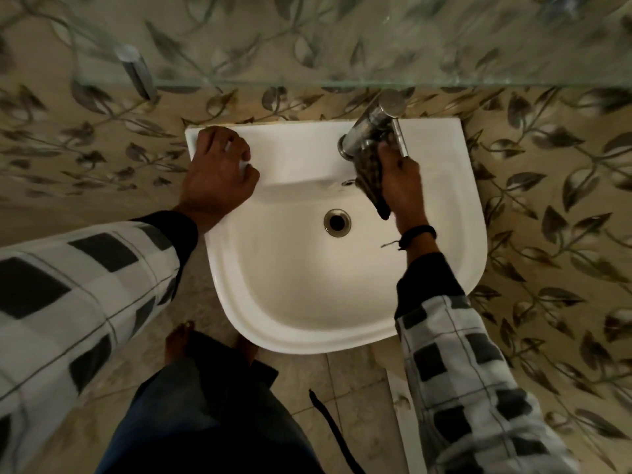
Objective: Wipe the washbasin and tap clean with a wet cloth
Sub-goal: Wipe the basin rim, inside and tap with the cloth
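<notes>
My right hand [402, 181] grips a dark checked cloth [372, 179] against the chrome tap [371, 126] at the white ceramic washbasin's [307, 302] back right corner; my left hand [219, 176] rests curled on its back left rim.

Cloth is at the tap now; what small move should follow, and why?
Probably rub the cloth up along the tap: the right hand holds it against the tap's base, the left hand braces on the washbasin rim, and the spout above looks unwiped.
</notes>
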A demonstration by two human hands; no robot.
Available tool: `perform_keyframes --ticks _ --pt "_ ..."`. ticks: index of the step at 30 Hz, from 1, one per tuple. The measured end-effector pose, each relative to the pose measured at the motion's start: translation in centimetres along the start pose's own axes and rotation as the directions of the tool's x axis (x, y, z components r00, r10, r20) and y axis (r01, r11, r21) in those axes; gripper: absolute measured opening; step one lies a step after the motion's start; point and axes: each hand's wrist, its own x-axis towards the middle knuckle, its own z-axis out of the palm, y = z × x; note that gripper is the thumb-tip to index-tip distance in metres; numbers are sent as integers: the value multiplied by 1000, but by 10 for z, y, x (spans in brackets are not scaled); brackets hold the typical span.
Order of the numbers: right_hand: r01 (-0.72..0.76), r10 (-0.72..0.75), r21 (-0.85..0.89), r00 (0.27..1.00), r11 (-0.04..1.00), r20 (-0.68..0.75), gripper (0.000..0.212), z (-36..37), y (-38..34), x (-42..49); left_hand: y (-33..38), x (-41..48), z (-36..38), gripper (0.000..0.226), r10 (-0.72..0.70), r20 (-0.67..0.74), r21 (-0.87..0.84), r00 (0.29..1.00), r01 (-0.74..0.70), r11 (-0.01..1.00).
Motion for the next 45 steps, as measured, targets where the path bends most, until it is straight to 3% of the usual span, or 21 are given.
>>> perform_keyframes --ticks 3,6,9,11,15,17,19,20,22,24,27,36,40,43,45 --pt "71 -71 -171 997 983 7 57 9 1 -3 0 0 -2 21 0 33 9 999 0 1000" --pt "111 -105 -142 993 984 48 38 -4 9 -10 2 1 -4 22 0 54 21 999 -1 1000" --pt "58 -59 18 997 998 43 36 -26 14 -14 2 0 -4 22 -9 55 2 998 9 1000" --pt "36 -27 139 997 990 -68 32 -44 10 -18 2 0 -4 21 -16 47 -12 999 17 1000" --pt "164 -85 351 969 922 -231 21 -67 -26 -24 1 0 -3 22 -26 61 -12 998 26 1000" --pt "225 -165 277 960 934 -224 23 -64 -51 -24 0 0 -2 24 -35 81 -10 996 36 999" --pt "297 -292 12 945 955 -149 27 -46 -65 -23 0 0 -2 26 -37 94 -9 995 38 999" --pt "337 -356 -186 931 923 -78 31 -35 -67 -23 0 0 -2 26 -38 97 -11 995 39 999" --pt "367 -426 -554 904 747 24 57 -11 -62 -23 -1 0 -3 27 -39 95 -16 995 41 999" --pt "331 -463 -670 886 664 -21 69 2 -52 -29 -1 0 -3 26 -43 89 -16 995 45 999" --pt "293 -486 -677 867 676 -110 62 2 -39 -33 0 0 -4 25 -47 81 -24 996 50 998" --pt "245 -430 -603 884 759 -182 31 -47 -21 -61 0 1 -1 22 -61 48 -29 997 62 998" --pt "288 -534 -558 772 778 -345 37 -59 -50 -52 0 1 -2 20 -32 43 -16 999 32 999" --pt "383 -552 -581 822 718 -139 40 -39 -68 -24 0 1 -3 22 -46 66 -31 997 48 998" --pt "452 -522 -512 853 731 8 37 -24 -70 -7 1 0 -4 23 -47 67 -34 997 49 998"
